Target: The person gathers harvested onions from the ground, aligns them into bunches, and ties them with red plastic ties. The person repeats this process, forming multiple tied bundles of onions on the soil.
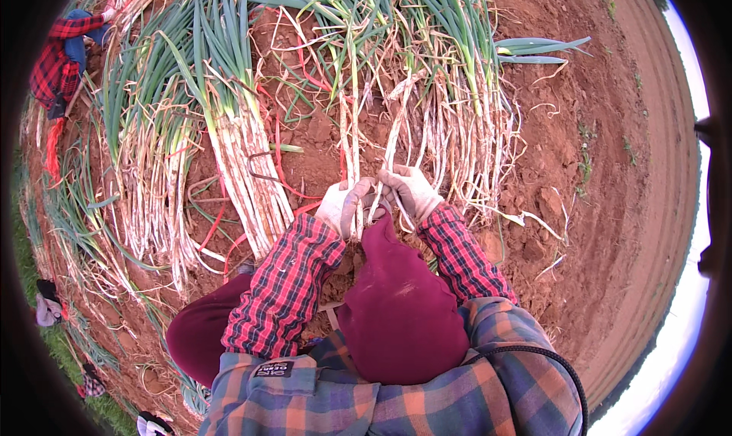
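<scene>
My left hand [345,207], in a pale, soiled work glove, is closed around the white lower stalks of long green onions [352,144]. Close beside it, my right hand [412,191], gloved too, pinches the lower part of another green onion stalk [393,133] with a thin loose strip of peel or stem hanging by the fingers. The fingertips of both hands nearly meet above my knee. Their green leaves point away from me. A large pile of unbundled green onions [469,127] lies just beyond my right hand, roots towards me.
Left of my hands lies a neat bundle of green onions [246,173], with more rows [151,190] beyond. Red plastic ties [280,150] trail on the reddish soil [572,121]. A co-worker in a checked shirt [57,76] is at upper left; others are at the left edge.
</scene>
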Demonstrator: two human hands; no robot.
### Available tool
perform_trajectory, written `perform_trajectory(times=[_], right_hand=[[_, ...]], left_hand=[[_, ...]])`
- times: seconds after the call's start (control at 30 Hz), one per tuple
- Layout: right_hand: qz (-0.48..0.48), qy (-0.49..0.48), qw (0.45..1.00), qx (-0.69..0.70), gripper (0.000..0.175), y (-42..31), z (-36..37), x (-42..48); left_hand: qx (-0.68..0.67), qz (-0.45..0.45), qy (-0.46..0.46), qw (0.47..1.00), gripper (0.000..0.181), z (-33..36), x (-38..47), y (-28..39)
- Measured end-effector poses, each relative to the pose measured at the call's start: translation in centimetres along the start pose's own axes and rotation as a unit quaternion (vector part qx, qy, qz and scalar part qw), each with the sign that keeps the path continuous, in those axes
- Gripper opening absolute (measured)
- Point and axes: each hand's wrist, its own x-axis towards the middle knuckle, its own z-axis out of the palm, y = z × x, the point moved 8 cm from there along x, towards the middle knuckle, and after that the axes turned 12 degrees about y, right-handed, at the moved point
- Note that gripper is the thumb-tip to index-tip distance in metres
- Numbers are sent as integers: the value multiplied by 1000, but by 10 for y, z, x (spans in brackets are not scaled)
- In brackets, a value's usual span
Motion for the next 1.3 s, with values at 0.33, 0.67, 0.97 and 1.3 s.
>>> perform_trajectory(times=[0.33,0.67,0.97,1.3], right_hand=[[-115,9,969,-216,42,-29,19,-6],[-76,328,836,-434,56,11,-118,64],[-143,330,860,-363,37,16,-117,88],[-185,87,979,-16,29,-69,9,-4]], left_hand=[[-32,-43,-76,996,37,7,32,-19],[18,-84,-225,970,45,33,-23,41],[-92,-37,-231,968,40,28,-101,57],[28,95,-9,995,44,-8,-35,41]])
